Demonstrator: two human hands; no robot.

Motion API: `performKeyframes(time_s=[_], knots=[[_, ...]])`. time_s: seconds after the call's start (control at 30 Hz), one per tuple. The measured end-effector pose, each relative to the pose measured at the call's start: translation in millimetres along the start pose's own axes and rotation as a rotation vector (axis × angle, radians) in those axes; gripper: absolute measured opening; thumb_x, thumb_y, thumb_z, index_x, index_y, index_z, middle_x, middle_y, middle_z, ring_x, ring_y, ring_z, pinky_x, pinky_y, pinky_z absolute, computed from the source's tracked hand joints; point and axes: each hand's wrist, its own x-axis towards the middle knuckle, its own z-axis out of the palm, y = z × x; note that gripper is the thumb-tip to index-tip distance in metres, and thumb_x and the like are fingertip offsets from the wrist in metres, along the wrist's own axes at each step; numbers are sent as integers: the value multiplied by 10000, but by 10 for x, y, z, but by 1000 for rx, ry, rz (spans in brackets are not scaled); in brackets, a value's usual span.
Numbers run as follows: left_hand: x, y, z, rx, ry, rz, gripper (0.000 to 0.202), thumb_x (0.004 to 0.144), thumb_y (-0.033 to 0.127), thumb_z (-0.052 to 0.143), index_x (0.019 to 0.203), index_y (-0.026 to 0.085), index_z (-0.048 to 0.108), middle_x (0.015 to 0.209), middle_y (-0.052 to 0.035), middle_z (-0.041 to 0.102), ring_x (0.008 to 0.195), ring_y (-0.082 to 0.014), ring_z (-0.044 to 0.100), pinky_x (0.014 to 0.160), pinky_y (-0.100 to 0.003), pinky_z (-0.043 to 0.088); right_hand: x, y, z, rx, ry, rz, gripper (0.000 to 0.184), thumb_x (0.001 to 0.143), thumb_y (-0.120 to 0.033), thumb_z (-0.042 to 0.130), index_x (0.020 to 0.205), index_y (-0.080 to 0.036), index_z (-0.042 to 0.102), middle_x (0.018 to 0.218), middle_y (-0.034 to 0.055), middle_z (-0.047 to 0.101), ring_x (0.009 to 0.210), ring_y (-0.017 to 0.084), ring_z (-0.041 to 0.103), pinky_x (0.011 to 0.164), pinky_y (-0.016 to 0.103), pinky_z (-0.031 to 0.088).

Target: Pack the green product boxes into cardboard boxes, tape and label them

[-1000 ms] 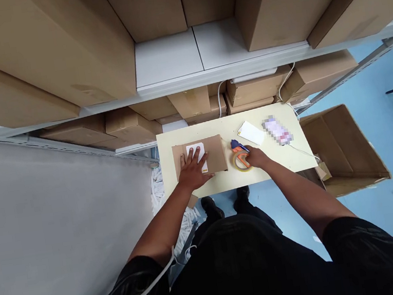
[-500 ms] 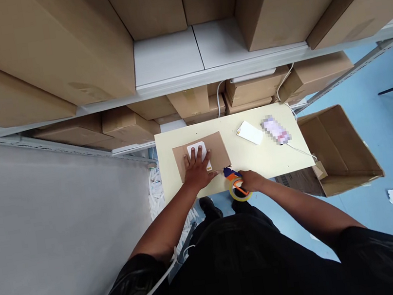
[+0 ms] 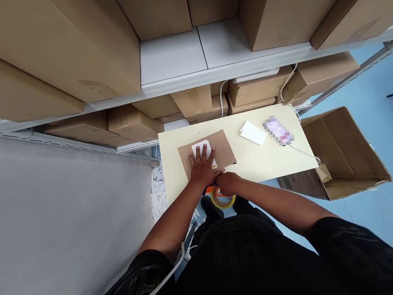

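My left hand (image 3: 202,167) lies flat with fingers spread, pressing a white card (image 3: 201,148) onto a piece of brown cardboard (image 3: 223,149) on the cream table (image 3: 173,165). Close beside its thumb, at the table's front edge, my right hand (image 3: 228,183) is closed around a tape dispenser (image 3: 223,201) with an orange and blue body and a yellow-edged roll. Part of the dispenser is hidden by both hands. To the right on the table lie some white cards (image 3: 252,133).
A blurred-out phone (image 3: 278,130) with a white cable lies at the table's right. Beyond it, an open cardboard box (image 3: 347,144) stands on the blue floor. A shelf (image 3: 172,60) loaded with brown boxes (image 3: 103,43) rises behind the table.
My right hand has moved left with the tape dispenser, from the cardboard's right front corner to beside my left thumb. My left hand stays on the white card.
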Motion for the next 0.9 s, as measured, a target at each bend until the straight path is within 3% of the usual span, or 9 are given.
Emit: performKeyframes(time_s=[0.1,0.23,0.33,0.4,0.5,0.6,0.73,0.83,0.9], knots=[[2,-48,-69,-29,-8,32,947,895,710,569,1663,259,248,1753,-107,51,1600,-417,-28,1242,-669,-23,-162,31,31,-55,-21,38,528,736,-125,713,1261,-175,689,1189,189,737,1083,352,708,880,401,531],[-110,-231,-209,-109,52,43,773,984,630,468,1612,192,363,1733,-132,186,1604,-355,107,1276,-586,91,-731,528,101,18,62,201,584,828,-182,622,1411,-191,581,1192,160,741,1089,313,709,828,338,512],[-299,-425,-227,-170,210,-117,669,996,538,484,1539,148,459,1696,-156,284,1593,-325,175,1292,-510,151,-1052,1002,166,216,204,497,504,855,-223,589,1359,-212,596,1070,118,763,952,279,735,712,301,485],[-429,-549,-166,-247,275,-266,688,974,500,527,1541,121,436,1680,-183,302,1583,-324,217,1288,-483,210,-1130,1281,182,285,323,639,407,875,-263,571,1273,-207,637,1024,110,762,928,277,734,690,300,481],[-552,-667,-20,-468,228,-425,776,954,485,559,1593,116,319,1648,-203,360,1516,-308,382,1221,-439,374,-1084,1586,132,340,443,743,334,887,-324,583,1171,-175,675,1045,140,753,983,287,731,709,299,501],[-584,-663,88,-718,89,-533,683,977,503,521,1550,160,377,1489,-174,577,1276,-269,639,1032,-390,549,-977,1747,25,363,468,761,352,875,-352,604,1152,-145,675,1100,177,734,1002,295,731,707,301,518],[-593,-557,85,-849,-4,-615,503,998,541,460,1332,180,562,1304,-126,708,1081,-225,719,809,-305,605,-940,1786,-72,356,465,738,442,869,-401,616,1214,-127,648,1146,207,696,1019,310,719,755,337,542],[-595,-554,-6,-740,-35,-637,523,982,589,462,1268,172,597,1273,-142,721,1110,-265,711,875,-355,584,-996,1700,-85,205,602,672,525,894,-442,591,1318,-131,594,1274,229,621,1198,359,630,926,420,525],[-580,-618,-97,-656,-9,-651,560,974,602,469,1300,162,584,1322,-166,696,1181,-299,684,971,-402,546,-1032,1582,-86,158,664,518,491,929,-412,543,1345,-153,579,1307,207,603,1243,334,598,1011,417,490]])
